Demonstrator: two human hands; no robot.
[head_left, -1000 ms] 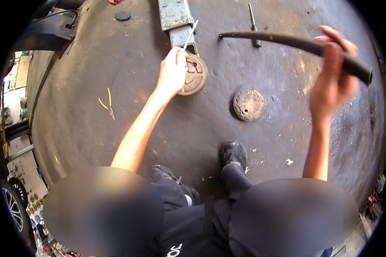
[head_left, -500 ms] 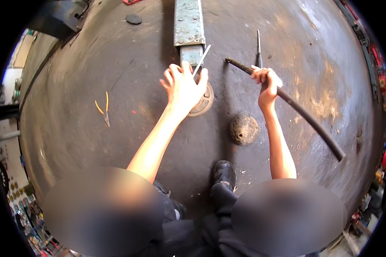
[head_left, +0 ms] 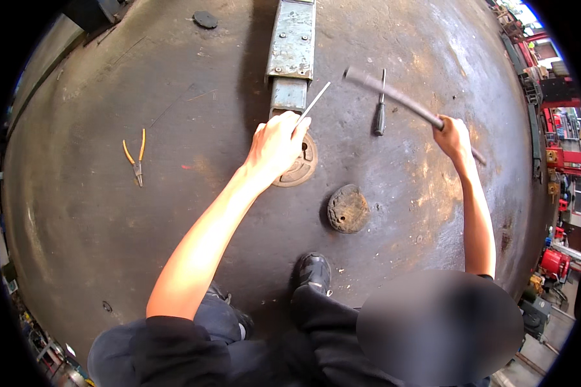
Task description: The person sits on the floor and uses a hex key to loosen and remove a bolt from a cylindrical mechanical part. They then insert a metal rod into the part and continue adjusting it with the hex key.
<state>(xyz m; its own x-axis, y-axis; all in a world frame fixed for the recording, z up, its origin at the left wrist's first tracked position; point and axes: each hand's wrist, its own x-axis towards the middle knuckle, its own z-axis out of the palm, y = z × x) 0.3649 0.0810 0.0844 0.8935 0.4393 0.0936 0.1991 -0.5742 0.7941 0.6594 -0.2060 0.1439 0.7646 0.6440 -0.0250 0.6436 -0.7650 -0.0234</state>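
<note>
My left hand [head_left: 272, 147] is closed over the near end of a grey steel arm [head_left: 292, 48]. A thin pale rod [head_left: 317, 98] sticks up past its thumb, apparently gripped; the rod's lower end is hidden under the hand. Just below it lies a round, slotted metal plate [head_left: 297, 171], partly covered by the hand. Out to the right, my right hand [head_left: 454, 137] is wrapped round a long dark pipe [head_left: 394, 93], blurred by motion and raised above the floor. On the floor under the pipe lies a screwdriver [head_left: 380, 119] with a dark handle.
A worn round pad [head_left: 348, 209] sits on the dark floor [head_left: 252, 238] ahead of my shoe [head_left: 314, 271]. Yellow-handled pliers [head_left: 136, 161] lie at the left. Farther off is a flat black disc [head_left: 205, 19]. Red equipment [head_left: 555, 263] stands along the right edge.
My right hand has moved right with the pipe, which is angled differently and has slid through or swung. My left hand's spread fingers have closed in, lower over the plate.
</note>
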